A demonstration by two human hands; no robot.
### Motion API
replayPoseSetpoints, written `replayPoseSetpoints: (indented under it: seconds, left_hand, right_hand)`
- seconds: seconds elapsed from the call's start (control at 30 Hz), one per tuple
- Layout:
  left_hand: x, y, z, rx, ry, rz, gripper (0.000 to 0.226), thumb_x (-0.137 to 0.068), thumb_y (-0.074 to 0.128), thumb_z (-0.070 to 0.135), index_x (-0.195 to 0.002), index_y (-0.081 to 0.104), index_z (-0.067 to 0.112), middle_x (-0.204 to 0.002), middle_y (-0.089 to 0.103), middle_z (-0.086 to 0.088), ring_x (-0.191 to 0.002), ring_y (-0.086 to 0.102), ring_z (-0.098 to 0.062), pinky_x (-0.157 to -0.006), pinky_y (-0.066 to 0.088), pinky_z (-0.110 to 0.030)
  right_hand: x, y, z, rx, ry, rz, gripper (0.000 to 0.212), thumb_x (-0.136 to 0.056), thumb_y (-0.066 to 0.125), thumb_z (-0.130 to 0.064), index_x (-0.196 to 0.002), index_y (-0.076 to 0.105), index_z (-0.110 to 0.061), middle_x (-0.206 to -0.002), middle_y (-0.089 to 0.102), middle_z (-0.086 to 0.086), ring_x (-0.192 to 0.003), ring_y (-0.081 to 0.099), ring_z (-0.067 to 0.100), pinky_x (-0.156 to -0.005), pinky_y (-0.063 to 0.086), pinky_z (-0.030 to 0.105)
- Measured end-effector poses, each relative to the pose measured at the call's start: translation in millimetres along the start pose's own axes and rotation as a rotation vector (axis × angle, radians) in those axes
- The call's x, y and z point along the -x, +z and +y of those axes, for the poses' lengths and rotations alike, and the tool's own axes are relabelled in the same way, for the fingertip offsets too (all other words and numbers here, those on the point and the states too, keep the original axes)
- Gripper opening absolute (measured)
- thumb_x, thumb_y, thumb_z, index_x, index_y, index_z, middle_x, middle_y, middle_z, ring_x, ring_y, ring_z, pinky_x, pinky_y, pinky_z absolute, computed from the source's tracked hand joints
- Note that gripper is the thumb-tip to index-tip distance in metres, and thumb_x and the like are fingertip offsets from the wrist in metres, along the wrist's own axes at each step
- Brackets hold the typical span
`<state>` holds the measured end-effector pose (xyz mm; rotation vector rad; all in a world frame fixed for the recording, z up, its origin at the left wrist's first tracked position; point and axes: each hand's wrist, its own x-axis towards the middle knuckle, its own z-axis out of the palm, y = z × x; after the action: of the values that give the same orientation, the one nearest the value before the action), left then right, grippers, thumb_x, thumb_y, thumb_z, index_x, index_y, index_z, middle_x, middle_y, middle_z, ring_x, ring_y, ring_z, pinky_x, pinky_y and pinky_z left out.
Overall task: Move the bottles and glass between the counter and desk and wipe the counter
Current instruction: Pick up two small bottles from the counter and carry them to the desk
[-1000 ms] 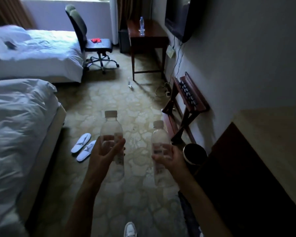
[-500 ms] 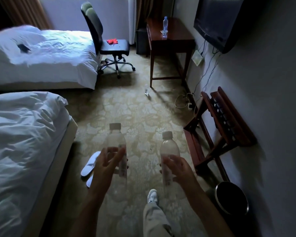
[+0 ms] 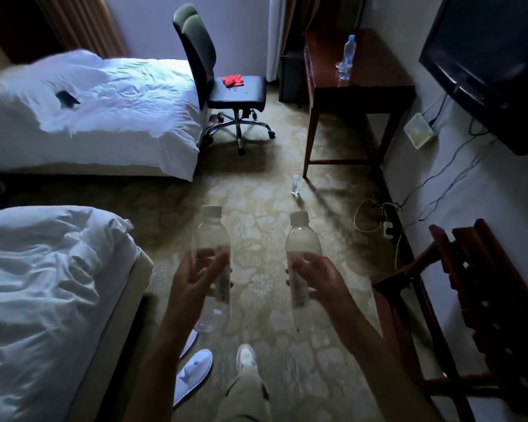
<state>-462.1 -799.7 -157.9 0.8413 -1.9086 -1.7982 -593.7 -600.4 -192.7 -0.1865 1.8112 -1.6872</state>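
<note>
The left hand [image 3: 195, 278] is wrapped around the middle of a clear plastic bottle with a pale cap [image 3: 211, 239], thumb on the near side and fingers curled round the far side, holding it upright in the air. The right hand [image 3: 314, 275] grips a second clear capped plastic bottle [image 3: 302, 239] the same way, fingers curled across its labelled middle, also upright. The two bottles are carried side by side, near each other but apart, above the patterned beige carpet [image 3: 272, 193].

Below the hands, a light trouser leg and white shoe [image 3: 246, 356] step forward, and a pair of white slippers [image 3: 192, 367] lies beside the near white bed [image 3: 43, 284].

Further ahead, a small clear item [image 3: 295, 185] stands on the carpet next to the leg of the dark wooden desk [image 3: 375, 77]; what it is cannot be told. On the desk stand a blue-tinted plastic bottle [image 3: 347, 51] and, touching or just in front of it, a small clear glass [image 3: 343, 70].

Left of the desk is a black swivel chair [image 3: 226, 92] with a red cloth [image 3: 233, 80] on its seat. Behind it lies a second white bed [image 3: 104, 111] with a small dark object [image 3: 67, 99] on top. On the right wall hangs a dark television [image 3: 485, 56], with cables [image 3: 439, 178] trailing down toward the floor, and a dark wooden luggage rack [image 3: 470, 300] stands against the wall.
</note>
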Motion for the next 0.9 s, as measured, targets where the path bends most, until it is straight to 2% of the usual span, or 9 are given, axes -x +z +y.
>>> replayPoseSetpoints:
  seconds: [0.1, 0.2, 0.27, 0.4, 0.53, 0.63, 0.73, 0.83, 0.9]
  left_hand:
    - [-80, 7, -18, 0.004, -0.065, 0.001, 0.08, -0.052, 0.072, 0.077, -0.104, 0.063, 0.017, -0.09, 0.074, -0.01, -0.074, 0.074, -0.028, -0.057, 0.058, -0.036]
    - [-178, 12, -20, -0.007, -0.068, -0.021, 0.084, -0.051, 0.071, 0.079, -0.105, 0.064, 0.015, -0.092, 0.074, -0.011, -0.073, 0.074, -0.027, -0.058, 0.058, -0.037]
    - [-248, 17, -4, -0.026, -0.067, -0.074, 0.072, -0.056, 0.07, 0.076, -0.105, 0.064, 0.023, -0.097, 0.074, -0.008, -0.079, 0.074, -0.026, -0.064, 0.059, -0.041]
    - [-385, 39, 50, -0.066, 0.003, -0.172, 0.056, -0.066, 0.066, 0.068, -0.107, 0.061, 0.031, -0.102, 0.072, -0.004, -0.087, 0.073, -0.022, -0.075, 0.06, -0.044]
    - [-493, 73, 88, -0.049, 0.068, -0.229, 0.064, -0.059, 0.069, 0.074, -0.104, 0.059, 0.029, -0.1, 0.072, -0.006, -0.083, 0.073, -0.023, -0.067, 0.056, -0.033]
    - [-560, 99, 82, -0.07, 0.034, -0.256, 0.074, -0.054, 0.069, 0.079, -0.106, 0.058, 0.028, -0.102, 0.07, -0.009, -0.086, 0.073, -0.028, -0.071, 0.058, -0.039]
    - [-637, 129, 69, -0.083, 0.009, -0.271, 0.074, -0.057, 0.071, 0.075, -0.112, 0.056, 0.027, -0.108, 0.069, -0.007, -0.092, 0.072, -0.026, -0.078, 0.06, -0.045]
    - [-724, 166, 78, -0.083, -0.016, -0.26, 0.063, -0.069, 0.073, 0.062, -0.114, 0.055, 0.022, -0.109, 0.068, -0.004, -0.096, 0.07, -0.019, -0.076, 0.058, -0.033]
    - [-777, 188, 102, -0.082, -0.01, -0.265, 0.07, -0.063, 0.072, 0.066, -0.113, 0.055, 0.02, -0.106, 0.068, -0.002, -0.093, 0.07, -0.013, -0.071, 0.057, -0.025]
  right_hand:
    - [-77, 9, 2, -0.016, 0.053, 0.002, 0.074, -0.063, 0.075, -0.069, -0.12, 0.06, -0.024, -0.116, 0.069, 0.005, -0.106, 0.068, 0.025, -0.093, 0.05, 0.061]
    - [-154, 16, -21, -0.043, 0.07, 0.04, 0.098, -0.035, 0.077, -0.08, -0.114, 0.057, -0.025, -0.115, 0.069, 0.003, -0.103, 0.068, 0.018, -0.086, 0.056, 0.041]
    - [-207, 17, -54, -0.044, 0.041, 0.088, 0.107, -0.026, 0.076, -0.082, -0.114, 0.056, -0.024, -0.113, 0.068, 0.0, -0.102, 0.067, 0.014, -0.081, 0.054, 0.031]
    - [-311, 8, -141, -0.031, -0.044, 0.12, 0.096, -0.044, 0.074, -0.073, -0.124, 0.053, -0.024, -0.119, 0.064, -0.004, -0.106, 0.064, 0.009, -0.077, 0.05, 0.024]
    - [-399, -2, -192, -0.074, -0.067, 0.168, 0.072, -0.063, 0.069, -0.059, -0.125, 0.051, -0.028, -0.116, 0.063, -0.011, -0.097, 0.064, -0.003, -0.069, 0.046, 0.016]
    - [-463, -10, -199, -0.117, -0.057, 0.21, 0.07, -0.063, 0.07, -0.057, -0.124, 0.052, -0.027, -0.115, 0.064, -0.012, -0.088, 0.065, -0.009, -0.065, 0.047, 0.013]
    - [-545, -24, -208, -0.147, -0.038, 0.229, 0.076, -0.059, 0.073, -0.058, -0.123, 0.053, -0.022, -0.116, 0.065, -0.007, -0.091, 0.067, -0.004, -0.068, 0.047, 0.014]
    - [-640, -47, -235, -0.195, -0.041, 0.207, 0.081, -0.055, 0.075, -0.059, -0.124, 0.054, -0.024, -0.118, 0.066, -0.005, -0.093, 0.068, -0.003, -0.068, 0.049, 0.015]
    - [-693, -63, -264, -0.195, -0.039, 0.207, 0.074, -0.063, 0.077, -0.055, -0.125, 0.052, -0.025, -0.118, 0.065, -0.006, -0.094, 0.068, 0.0, -0.064, 0.051, 0.012]
